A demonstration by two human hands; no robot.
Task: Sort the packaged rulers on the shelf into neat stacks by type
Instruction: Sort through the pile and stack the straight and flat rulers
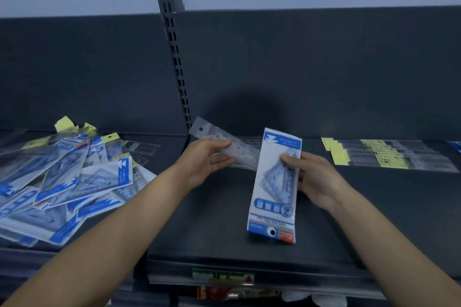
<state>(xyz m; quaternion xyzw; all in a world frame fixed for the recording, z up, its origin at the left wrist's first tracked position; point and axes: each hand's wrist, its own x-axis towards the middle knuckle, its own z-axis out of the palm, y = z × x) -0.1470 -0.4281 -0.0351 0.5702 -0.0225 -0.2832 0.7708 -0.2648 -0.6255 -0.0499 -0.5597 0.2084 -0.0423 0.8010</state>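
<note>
Holding two packs over the middle of the shelf (212, 219). Pinching a clear-sleeved straight ruler (225, 148) in the left hand (204, 161), with the thumb along the top and half-curled fingers beneath, and holding it slanted up toward the back edge with the hang-hole end free. Clasping a blue-and-white set-square pack (274, 187) in the right hand (315, 178), pressing the thumb on its front and wrapping the fingers behind its right side. Holding it nearly upright, print upside down, with the lower end down near the front edge and the upper part overlapping the ruler's far end. Working between a loose pile of blue packs (62, 182) heaped at the left edge and yellow-headed clear ruler sleeves (389, 157) laid side by side toward the back right corner.
</note>
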